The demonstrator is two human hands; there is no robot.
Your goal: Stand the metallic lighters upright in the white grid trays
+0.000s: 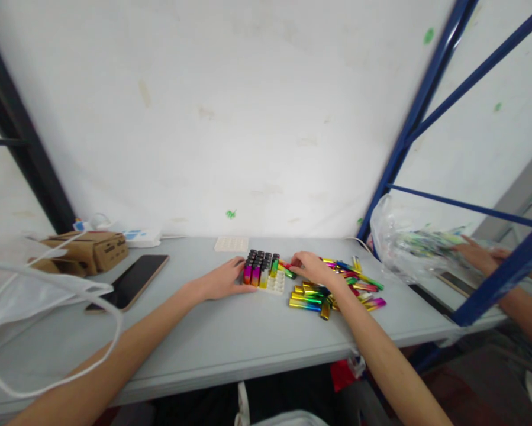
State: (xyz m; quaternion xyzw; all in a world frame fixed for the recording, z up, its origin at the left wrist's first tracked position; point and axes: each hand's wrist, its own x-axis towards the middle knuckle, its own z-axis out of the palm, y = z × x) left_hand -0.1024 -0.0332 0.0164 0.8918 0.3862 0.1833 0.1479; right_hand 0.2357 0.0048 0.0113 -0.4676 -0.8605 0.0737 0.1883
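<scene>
Left hand [223, 283] spread open, at left edge of white tray [275, 286] holding upright lighters [255, 276]. Right hand [312, 267] nearer loose pile [305, 298], fingertips at green lighter [287, 272], long axis slanting near tray's right end; cannot tell whether gripped.

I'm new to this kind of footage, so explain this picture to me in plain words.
There is no machine, just a person's two bare hands. A camera worn on that person's head took this single picture.

On the grey table sits a white tray, partly filled with upright lighters. More lie in a loose heap to its right. Off to the left are a dark-screened device and a cardboard box.

The left hand, thumb and fingers spread, is at the tray's left side. The right hand is between tray and heap; whether it grips a lighter is too small to tell.
</scene>
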